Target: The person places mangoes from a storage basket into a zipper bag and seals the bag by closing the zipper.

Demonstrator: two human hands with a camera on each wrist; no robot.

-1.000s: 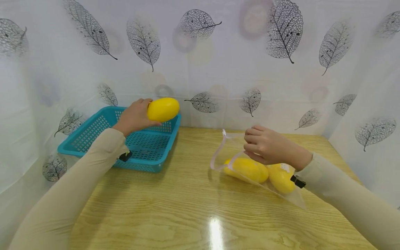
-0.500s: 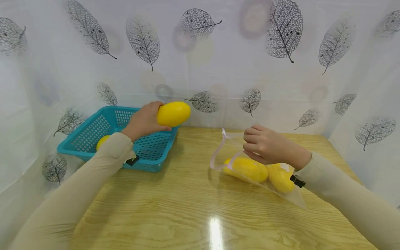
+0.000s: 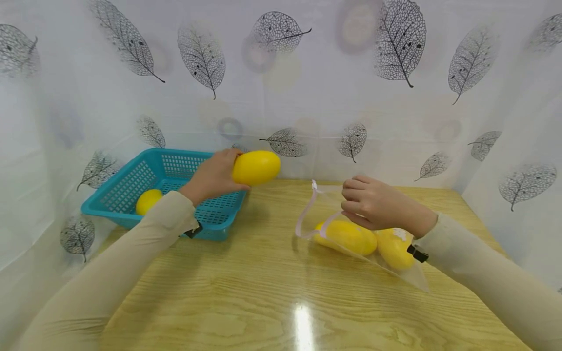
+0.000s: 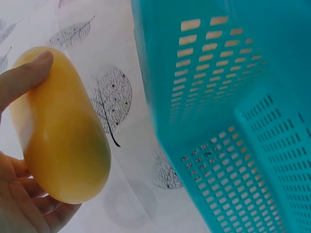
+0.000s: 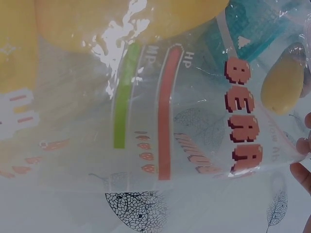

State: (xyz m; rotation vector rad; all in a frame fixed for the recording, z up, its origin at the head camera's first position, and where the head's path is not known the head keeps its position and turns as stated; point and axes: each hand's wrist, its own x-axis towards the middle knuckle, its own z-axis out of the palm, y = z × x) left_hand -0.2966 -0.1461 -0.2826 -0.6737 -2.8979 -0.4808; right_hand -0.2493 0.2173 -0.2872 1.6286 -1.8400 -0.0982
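My left hand (image 3: 215,176) grips a smooth yellow mango (image 3: 256,167) in the air, just past the right rim of the blue basket. In the left wrist view the thumb lies across one side of the mango (image 4: 65,131) and the fingers curl under the other. My right hand (image 3: 373,202) pinches the upper edge of a clear zip bag (image 3: 307,214) with a pink zip strip. Inside the bag lie yellow mangoes (image 3: 351,238), partly covered by the hand. The right wrist view shows printed lettering on the clear bag (image 5: 243,116).
The blue perforated basket (image 3: 224,229) stands at the left, with another mango (image 3: 148,201) in it, partly behind my left sleeve. A wood-grain table (image 3: 246,292) bears everything. A white leaf-print curtain (image 3: 316,97) closes off the back and sides.
My left hand has carried the mango right and slightly down, from over the basket to beyond its rim. The mango in the basket has come into view. My right hand and the bag hold still.
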